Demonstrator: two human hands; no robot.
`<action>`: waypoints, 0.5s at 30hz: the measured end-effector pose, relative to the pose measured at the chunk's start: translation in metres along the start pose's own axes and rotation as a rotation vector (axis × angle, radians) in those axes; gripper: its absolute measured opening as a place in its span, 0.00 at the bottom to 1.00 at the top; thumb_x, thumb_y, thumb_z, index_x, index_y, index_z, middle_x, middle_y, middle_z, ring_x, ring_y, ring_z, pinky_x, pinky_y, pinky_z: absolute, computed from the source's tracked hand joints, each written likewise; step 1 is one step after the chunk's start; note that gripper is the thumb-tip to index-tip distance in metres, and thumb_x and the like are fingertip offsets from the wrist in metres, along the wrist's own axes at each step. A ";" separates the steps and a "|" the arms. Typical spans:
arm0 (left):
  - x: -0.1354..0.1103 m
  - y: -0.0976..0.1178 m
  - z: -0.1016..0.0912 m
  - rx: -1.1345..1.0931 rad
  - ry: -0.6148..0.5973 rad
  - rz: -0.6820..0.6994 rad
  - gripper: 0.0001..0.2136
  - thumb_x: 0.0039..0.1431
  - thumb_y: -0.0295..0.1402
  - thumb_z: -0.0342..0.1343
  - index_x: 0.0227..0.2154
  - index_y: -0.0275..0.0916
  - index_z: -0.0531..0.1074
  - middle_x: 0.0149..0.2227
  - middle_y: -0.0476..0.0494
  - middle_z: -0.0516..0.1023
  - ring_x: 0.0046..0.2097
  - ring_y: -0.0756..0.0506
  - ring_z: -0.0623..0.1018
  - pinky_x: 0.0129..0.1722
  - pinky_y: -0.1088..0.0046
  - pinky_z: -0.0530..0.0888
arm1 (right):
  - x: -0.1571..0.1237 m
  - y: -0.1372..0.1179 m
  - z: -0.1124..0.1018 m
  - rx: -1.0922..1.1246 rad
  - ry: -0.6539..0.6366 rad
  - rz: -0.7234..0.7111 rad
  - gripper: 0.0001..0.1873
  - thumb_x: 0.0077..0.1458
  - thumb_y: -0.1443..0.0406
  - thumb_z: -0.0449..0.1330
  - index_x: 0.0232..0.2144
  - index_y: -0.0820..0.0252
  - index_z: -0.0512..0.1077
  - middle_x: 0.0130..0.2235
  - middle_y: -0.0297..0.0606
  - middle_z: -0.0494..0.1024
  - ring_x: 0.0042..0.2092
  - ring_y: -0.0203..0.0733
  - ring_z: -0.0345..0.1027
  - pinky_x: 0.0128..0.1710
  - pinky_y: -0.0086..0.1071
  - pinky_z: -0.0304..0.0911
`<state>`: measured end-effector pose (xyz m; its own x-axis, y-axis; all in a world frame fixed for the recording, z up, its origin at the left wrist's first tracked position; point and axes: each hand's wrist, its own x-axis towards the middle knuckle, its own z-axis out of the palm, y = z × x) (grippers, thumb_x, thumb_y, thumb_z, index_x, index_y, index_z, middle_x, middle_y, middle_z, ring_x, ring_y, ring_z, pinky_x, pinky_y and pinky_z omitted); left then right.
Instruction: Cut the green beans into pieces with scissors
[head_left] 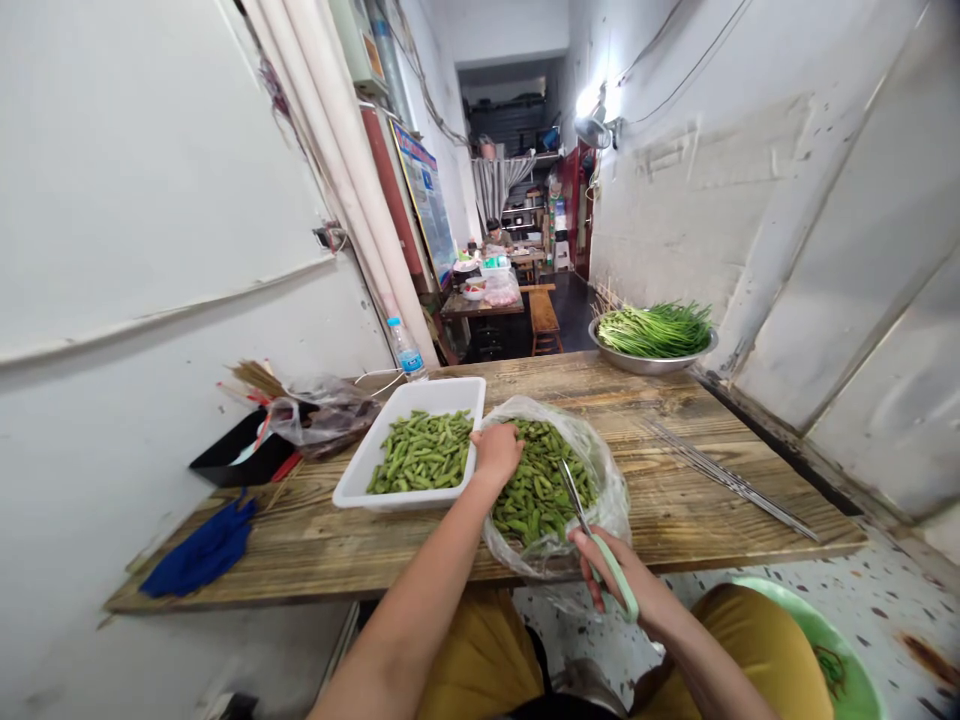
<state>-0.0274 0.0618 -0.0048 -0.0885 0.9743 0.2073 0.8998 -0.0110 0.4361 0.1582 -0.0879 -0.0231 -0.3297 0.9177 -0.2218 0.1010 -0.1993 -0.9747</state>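
My right hand (616, 568) is wrapped round the pale green handles of a pair of scissors (576, 495). Their metal blades point up and away over a clear plastic bag (611, 500) of green edamame pods (536, 495). My left hand (499, 450) is at the bag's left side, beside the rim of a white plastic tray (352, 493). Its fingers are curled in at the pods, and whatever they hold is hidden. More edamame pods (427, 450) lie loose in the tray, left of the bag.
On the wooden table (660, 520) lie metal skewers (731, 480), a blue cloth (202, 548) and a black box (232, 462). A water bottle (407, 352) stands behind the tray. Long green vegetables fill a metal bowl (652, 364). A green basin (844, 650) sits low right. Someone (496, 235) is far back.
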 end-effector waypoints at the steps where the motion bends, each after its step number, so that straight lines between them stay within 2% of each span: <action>1: 0.002 -0.002 0.000 -0.049 0.002 -0.028 0.05 0.48 0.29 0.55 0.27 0.38 0.75 0.32 0.41 0.78 0.41 0.39 0.74 0.46 0.59 0.59 | -0.001 -0.001 0.000 -0.007 0.001 0.004 0.23 0.50 0.44 0.52 0.24 0.57 0.60 0.19 0.26 0.61 0.18 0.32 0.56 0.18 0.28 0.58; 5: -0.004 -0.006 -0.005 -0.357 -0.013 -0.072 0.07 0.47 0.28 0.55 0.31 0.37 0.75 0.32 0.44 0.78 0.37 0.44 0.75 0.41 0.67 0.65 | 0.002 0.002 -0.002 -0.001 -0.005 0.000 0.23 0.50 0.44 0.52 0.24 0.57 0.60 0.20 0.26 0.61 0.18 0.31 0.56 0.17 0.27 0.58; 9: -0.026 -0.001 -0.004 -0.792 -0.233 -0.050 0.11 0.45 0.30 0.58 0.34 0.35 0.76 0.31 0.44 0.79 0.33 0.48 0.75 0.37 0.72 0.68 | 0.014 0.010 -0.005 -0.028 0.027 -0.031 0.22 0.50 0.45 0.53 0.29 0.57 0.62 0.19 0.25 0.60 0.16 0.29 0.53 0.14 0.24 0.54; 11: -0.038 0.002 -0.004 -0.884 -0.318 -0.053 0.12 0.43 0.32 0.60 0.33 0.35 0.76 0.31 0.44 0.79 0.32 0.48 0.75 0.37 0.73 0.68 | 0.019 0.012 -0.007 -0.041 0.047 -0.038 0.22 0.50 0.45 0.53 0.31 0.57 0.63 0.17 0.24 0.59 0.14 0.28 0.51 0.12 0.23 0.52; 15: -0.052 0.009 -0.009 -0.877 -0.393 -0.023 0.11 0.43 0.34 0.59 0.31 0.35 0.77 0.30 0.45 0.79 0.32 0.48 0.75 0.36 0.73 0.68 | 0.024 0.010 -0.010 -0.049 0.037 -0.027 0.23 0.50 0.44 0.54 0.33 0.58 0.64 0.16 0.22 0.58 0.14 0.28 0.49 0.12 0.22 0.50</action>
<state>-0.0181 0.0092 -0.0036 0.1908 0.9805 -0.0480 0.2462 -0.0004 0.9692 0.1609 -0.0642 -0.0383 -0.2977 0.9350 -0.1930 0.1390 -0.1576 -0.9777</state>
